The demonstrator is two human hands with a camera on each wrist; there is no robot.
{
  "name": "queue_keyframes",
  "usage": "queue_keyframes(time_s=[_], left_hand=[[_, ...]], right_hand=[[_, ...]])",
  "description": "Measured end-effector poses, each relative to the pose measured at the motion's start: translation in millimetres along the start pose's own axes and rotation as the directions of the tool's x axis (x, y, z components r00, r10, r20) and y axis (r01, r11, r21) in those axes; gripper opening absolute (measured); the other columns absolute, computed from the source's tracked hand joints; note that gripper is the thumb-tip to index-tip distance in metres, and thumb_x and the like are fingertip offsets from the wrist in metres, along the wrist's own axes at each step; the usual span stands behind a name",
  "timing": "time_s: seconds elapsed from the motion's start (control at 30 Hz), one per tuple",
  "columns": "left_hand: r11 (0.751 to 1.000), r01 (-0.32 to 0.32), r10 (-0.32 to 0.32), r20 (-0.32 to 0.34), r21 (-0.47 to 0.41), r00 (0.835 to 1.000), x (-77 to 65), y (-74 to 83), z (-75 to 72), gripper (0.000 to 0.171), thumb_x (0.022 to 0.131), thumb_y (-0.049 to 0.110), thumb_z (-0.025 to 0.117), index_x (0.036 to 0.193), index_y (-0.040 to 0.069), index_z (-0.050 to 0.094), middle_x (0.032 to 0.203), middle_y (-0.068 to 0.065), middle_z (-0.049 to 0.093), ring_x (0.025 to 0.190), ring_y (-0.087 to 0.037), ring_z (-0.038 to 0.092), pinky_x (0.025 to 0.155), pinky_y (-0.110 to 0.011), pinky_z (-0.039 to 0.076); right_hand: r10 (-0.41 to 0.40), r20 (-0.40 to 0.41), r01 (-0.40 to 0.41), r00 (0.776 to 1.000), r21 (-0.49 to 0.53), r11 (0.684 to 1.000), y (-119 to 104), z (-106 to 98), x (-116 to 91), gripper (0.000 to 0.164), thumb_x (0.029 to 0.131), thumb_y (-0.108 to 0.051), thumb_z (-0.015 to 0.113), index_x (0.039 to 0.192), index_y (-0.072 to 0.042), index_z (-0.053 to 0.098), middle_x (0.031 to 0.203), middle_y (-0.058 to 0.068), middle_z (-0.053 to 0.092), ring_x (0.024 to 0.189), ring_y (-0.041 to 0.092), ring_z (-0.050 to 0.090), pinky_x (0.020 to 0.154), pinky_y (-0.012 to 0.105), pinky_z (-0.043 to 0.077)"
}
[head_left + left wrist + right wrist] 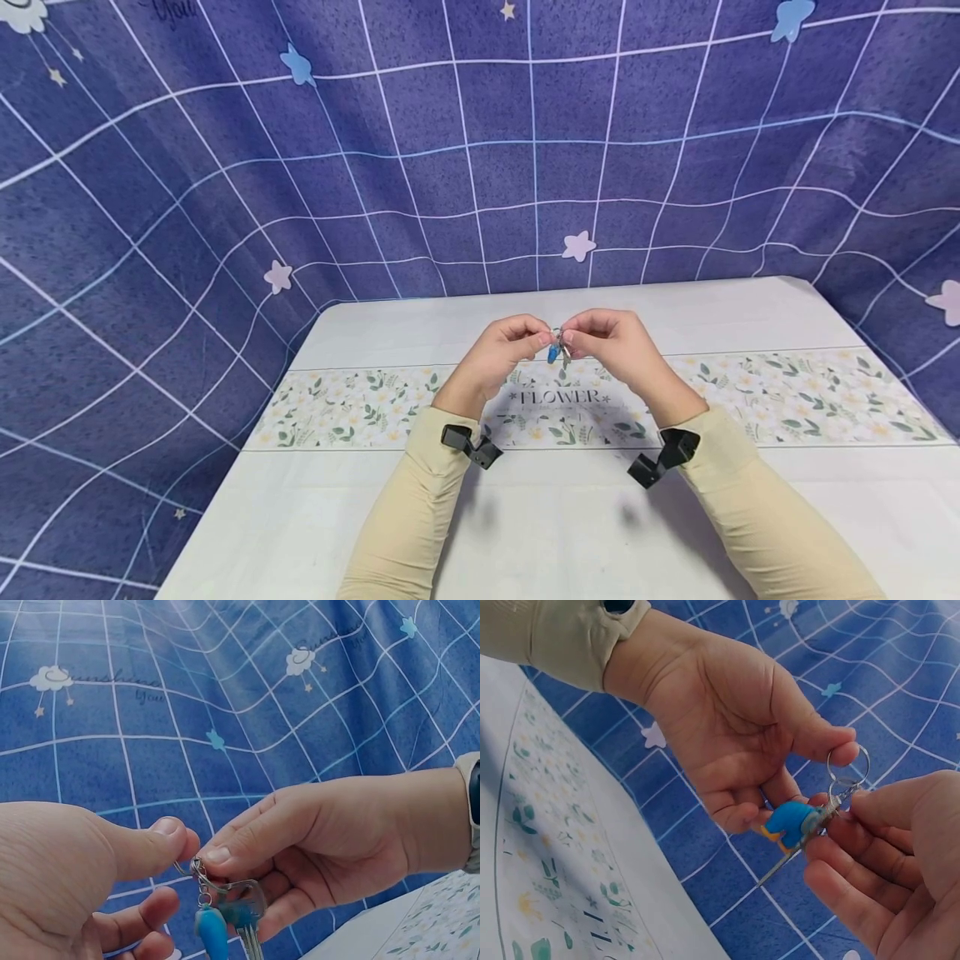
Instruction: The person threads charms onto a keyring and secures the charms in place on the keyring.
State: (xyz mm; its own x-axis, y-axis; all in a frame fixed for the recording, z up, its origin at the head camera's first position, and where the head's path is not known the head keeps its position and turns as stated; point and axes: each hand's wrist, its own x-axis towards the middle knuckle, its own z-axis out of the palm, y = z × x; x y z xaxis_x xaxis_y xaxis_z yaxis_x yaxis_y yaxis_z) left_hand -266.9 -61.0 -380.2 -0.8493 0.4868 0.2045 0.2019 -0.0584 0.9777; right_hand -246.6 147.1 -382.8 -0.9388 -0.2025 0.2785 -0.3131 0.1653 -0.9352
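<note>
In the head view, my left hand (pixel 501 357) and right hand (pixel 617 343) meet above the table, with a small bunch of keys between their fingertips. Thumb and forefinger of the left hand pinch a thin metal key ring (pixel 868 763). Close beside it, the right hand (pixel 889 862) pinches the bunch where the chain and a second ring come together. A blue figure charm (pixel 213 934) with orange feet dangles from a short chain. Next to the charm hangs a metal key (pixel 250 919), its lower end cut off in the left wrist view. Fingertips partly cover the joined rings.
Below the hands lies a white table cover (pixel 555 517) with a floral band (pixel 360 408) lettered FLOWER. A blue grid-patterned curtain (pixel 495 183) with stars stands behind and at the sides. Dark camera mounts (pixel 471 446) sit on both beige sleeves.
</note>
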Motion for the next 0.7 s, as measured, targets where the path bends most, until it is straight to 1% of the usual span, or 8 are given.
queue_keyframes(time_s=[0.1, 0.23, 0.33, 0.43, 0.57, 0.7], left_hand=[[1.0, -0.009, 0.009, -0.001, 0.0, 1.0, 0.0, 1.1, -0.1, 0.027, 0.1, 0.001, 0.058, 0.086, 0.021, 0.069, 0.089, 0.009, 0.065, 0.088, -0.014, 0.056, 0.076, -0.028, 0.041], [1.0, -0.008, 0.007, -0.012, -0.007, 1.0, 0.4, 2.7, 0.2, 0.029, 0.1, 0.002, 0.058, 0.085, 0.024, 0.069, 0.092, 0.01, 0.066, 0.091, -0.012, 0.056, 0.081, -0.033, 0.042], [1.0, 0.014, -0.015, -0.033, -0.021, 0.999, 0.8, 3.0, 0.1, 0.03, 0.1, 0.003, 0.059, 0.084, 0.026, 0.069, 0.092, 0.011, 0.066, 0.091, -0.011, 0.056, 0.084, -0.036, 0.043], [0.998, 0.038, -0.042, -0.062, -0.059, 0.997, 0.8, 3.8, -0.2, 0.031, 0.101, 0.002, 0.058, 0.083, 0.025, 0.069, 0.093, 0.011, 0.067, 0.091, -0.01, 0.057, 0.083, -0.034, 0.044], [0.992, 0.046, -0.056, -0.082, -0.118, 0.995, 0.9, 5.9, -0.4, 0.034, 0.101, 0.0, 0.056, 0.083, 0.025, 0.069, 0.093, 0.01, 0.068, 0.088, -0.009, 0.059, 0.08, -0.028, 0.044], [0.99, 0.033, -0.044, -0.075, -0.139, 0.996, 1.4, 6.5, -0.4, 0.036, 0.102, 0.0, 0.054, 0.082, 0.026, 0.069, 0.094, 0.01, 0.068, 0.089, -0.01, 0.059, 0.08, -0.028, 0.043]], right_hand=[[0.001, 0.011, -0.002, 1.0, 0.035, 0.999, 2.5, 0.4, -1.1, 0.021, 0.096, -0.006, 0.068, 0.108, 0.01, 0.069, 0.096, 0.02, 0.073, 0.08, 0.015, 0.071, 0.077, 0.031, 0.06], [-0.021, 0.015, 0.02, 1.0, 0.076, 0.997, 6.3, -0.2, -4.7, 0.025, 0.099, -0.007, 0.064, 0.116, 0.011, 0.067, 0.107, 0.024, 0.071, 0.089, 0.015, 0.071, 0.08, 0.032, 0.06], [-0.029, 0.03, 0.025, 0.999, 0.117, 0.993, 11.7, -1.2, -7.7, 0.028, 0.1, -0.008, 0.061, 0.12, 0.012, 0.064, 0.115, 0.026, 0.068, 0.096, 0.012, 0.07, 0.084, 0.032, 0.059], [-0.015, 0.066, 0.006, 0.998, 0.139, 0.99, 19.9, -1.1, -8.6, 0.03, 0.099, -0.006, 0.063, 0.123, 0.011, 0.063, 0.121, 0.027, 0.066, 0.102, 0.012, 0.069, 0.088, 0.03, 0.057], [-0.01, 0.115, -0.004, 0.993, 0.123, 0.992, 28.6, 2.5, -8.0, 0.034, 0.095, 0.0, 0.066, 0.127, 0.011, 0.06, 0.121, 0.029, 0.066, 0.105, 0.017, 0.069, 0.09, 0.027, 0.055], [-0.012, 0.122, 0.001, 0.992, 0.091, 0.996, 32.5, 11.0, -6.3, 0.035, 0.093, 0.001, 0.068, 0.126, 0.011, 0.06, 0.116, 0.028, 0.068, 0.101, 0.018, 0.07, 0.087, 0.027, 0.057]])
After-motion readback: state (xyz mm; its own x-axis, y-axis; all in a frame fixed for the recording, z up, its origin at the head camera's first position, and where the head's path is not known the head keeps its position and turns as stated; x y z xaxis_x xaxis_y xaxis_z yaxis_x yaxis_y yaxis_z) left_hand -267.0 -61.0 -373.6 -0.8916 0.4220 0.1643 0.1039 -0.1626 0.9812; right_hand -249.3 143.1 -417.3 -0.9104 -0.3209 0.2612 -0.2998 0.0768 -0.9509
